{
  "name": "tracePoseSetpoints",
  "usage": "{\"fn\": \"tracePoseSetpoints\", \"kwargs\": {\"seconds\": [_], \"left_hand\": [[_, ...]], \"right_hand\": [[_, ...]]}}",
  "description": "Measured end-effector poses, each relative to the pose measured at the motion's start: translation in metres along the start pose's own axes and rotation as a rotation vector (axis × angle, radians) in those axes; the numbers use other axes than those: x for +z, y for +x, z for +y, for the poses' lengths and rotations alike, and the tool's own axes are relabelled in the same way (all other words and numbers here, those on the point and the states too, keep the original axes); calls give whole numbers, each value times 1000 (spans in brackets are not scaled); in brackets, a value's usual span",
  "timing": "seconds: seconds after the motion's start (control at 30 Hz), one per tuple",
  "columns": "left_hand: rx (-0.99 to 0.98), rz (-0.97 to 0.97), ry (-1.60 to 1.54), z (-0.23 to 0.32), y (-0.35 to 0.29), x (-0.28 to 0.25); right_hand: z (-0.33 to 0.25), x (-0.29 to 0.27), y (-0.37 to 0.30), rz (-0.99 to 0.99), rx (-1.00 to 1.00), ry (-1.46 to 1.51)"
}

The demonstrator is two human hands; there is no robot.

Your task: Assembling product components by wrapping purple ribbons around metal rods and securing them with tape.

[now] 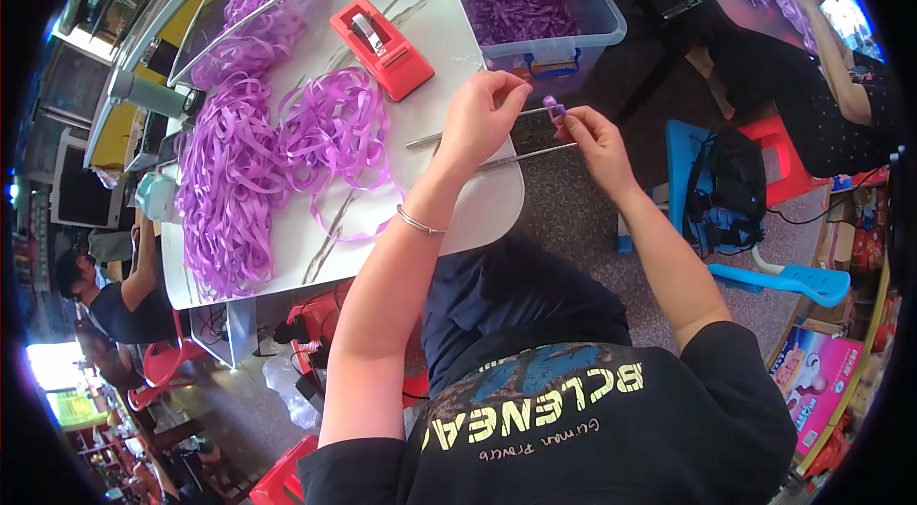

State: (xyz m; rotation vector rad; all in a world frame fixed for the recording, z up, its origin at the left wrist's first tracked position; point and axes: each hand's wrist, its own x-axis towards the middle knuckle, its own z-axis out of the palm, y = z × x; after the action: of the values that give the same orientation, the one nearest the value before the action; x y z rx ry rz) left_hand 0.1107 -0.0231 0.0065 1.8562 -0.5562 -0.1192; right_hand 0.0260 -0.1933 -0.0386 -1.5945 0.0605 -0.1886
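Note:
My right hand (600,148), thumb and fingers closed, pinches a small folded piece of purple ribbon (553,107) at the end of a thin metal rod (532,112). A second metal rod (540,155) runs below it, and both reach out past the table's right edge. My left hand (480,115) is raised over the rods with thumb and forefinger pressed together; whatever they hold, if anything, is too small to make out. On the white table (420,218) to the left, a loose tangle of purple ribbon (339,128) lies beside a larger ribbon heap (229,190).
A red tape dispenser (382,48) stands beyond my left hand. Past the table edge, a clear plastic bin (597,27) holds many purple pieces. A blue chair (688,171) is at right. Another person's arm (836,56) reaches over purple ribbon at far right.

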Motion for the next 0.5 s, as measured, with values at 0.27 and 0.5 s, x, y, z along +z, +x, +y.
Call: {"fn": "tracePoseSetpoints", "kwargs": {"seconds": [0.27,0.5], "left_hand": [[56,-71,198,8,-1,-5],[105,-89,321,8,2,-4]], "right_hand": [[9,24,-11,50,-41,-18],[10,35,-12,120,1,-14]]}}
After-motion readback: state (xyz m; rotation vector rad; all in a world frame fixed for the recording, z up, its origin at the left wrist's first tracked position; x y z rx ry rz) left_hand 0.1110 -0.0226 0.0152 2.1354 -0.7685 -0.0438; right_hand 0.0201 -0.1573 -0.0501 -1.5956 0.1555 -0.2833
